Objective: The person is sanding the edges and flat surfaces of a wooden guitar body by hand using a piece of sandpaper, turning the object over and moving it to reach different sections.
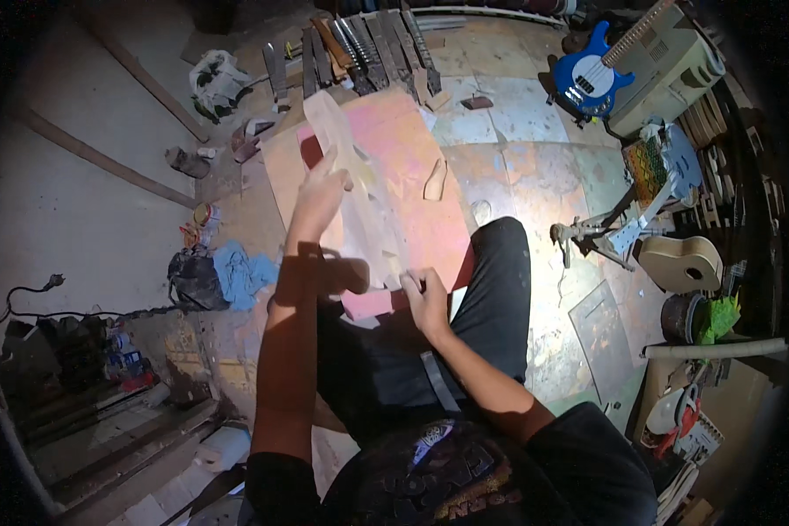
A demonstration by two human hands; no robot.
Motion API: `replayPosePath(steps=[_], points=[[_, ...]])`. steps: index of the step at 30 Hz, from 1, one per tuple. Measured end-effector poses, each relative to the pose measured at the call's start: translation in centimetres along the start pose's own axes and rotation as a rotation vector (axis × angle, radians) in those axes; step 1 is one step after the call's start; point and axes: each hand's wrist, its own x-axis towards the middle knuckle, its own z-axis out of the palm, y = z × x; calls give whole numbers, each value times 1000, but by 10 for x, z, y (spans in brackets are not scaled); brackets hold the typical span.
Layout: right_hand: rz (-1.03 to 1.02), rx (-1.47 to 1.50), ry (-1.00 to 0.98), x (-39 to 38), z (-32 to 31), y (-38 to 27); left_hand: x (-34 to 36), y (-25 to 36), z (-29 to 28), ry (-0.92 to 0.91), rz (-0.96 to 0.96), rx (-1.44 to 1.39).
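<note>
A long pale strip with an uneven edge (359, 197), like thin sheet or wood, lies lengthwise over a pink and orange board (412, 149). My left hand (320, 195) grips its left edge near the far end, thumb lying on top. At the near end my right hand (425, 300) pinches its corner, fingers curled in. Whether the strip is paper or wood I cannot tell. A small carved wooden piece (435, 180) rests on the board, right of the strip. Beneath the strip, near my left fingers, a dark red block (310, 151) partly shows.
Files and other hand tools (368, 48) lie in a row beyond the board. A blue electric guitar (592, 74) stands far right, an unfinished guitar body (682, 263) below it. Blue cloth (239, 273) lies at left. A flat grey panel (603, 337) rests on the right floor.
</note>
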Motion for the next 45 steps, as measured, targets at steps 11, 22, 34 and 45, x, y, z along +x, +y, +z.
replayPosePath(steps=[11, 22, 34, 45], points=[[-90, -83, 71, 27, -3, -7, 3, 19, 13, -41, -52, -7], [-38, -15, 47, 19, 2, -6, 3, 9, 5, -19, -55, 29], [-120, -22, 121, 28, 3, 4, 7, 17, 14, -22, -74, 18], [-77, -14, 52, 25, 1, 8, 6, -6, 11, -15, -41, 19]])
